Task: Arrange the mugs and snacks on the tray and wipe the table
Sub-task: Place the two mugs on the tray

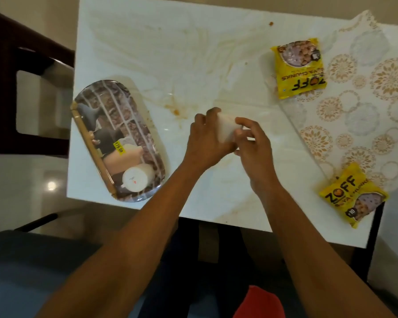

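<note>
Between the tray (94,143) at the left edge and the two yellow snack packets (299,70) (352,195) on the right, the tabletop (193,53) lies open. An upturned white mug (137,179) occupies the tray's near end; its far end is free.

The head camera looks steeply down from above the desk (193,53), close, facing twelve o'clock.

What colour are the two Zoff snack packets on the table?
Yellow with dark lettering, seen in the head view: far packet, near packet.
</note>
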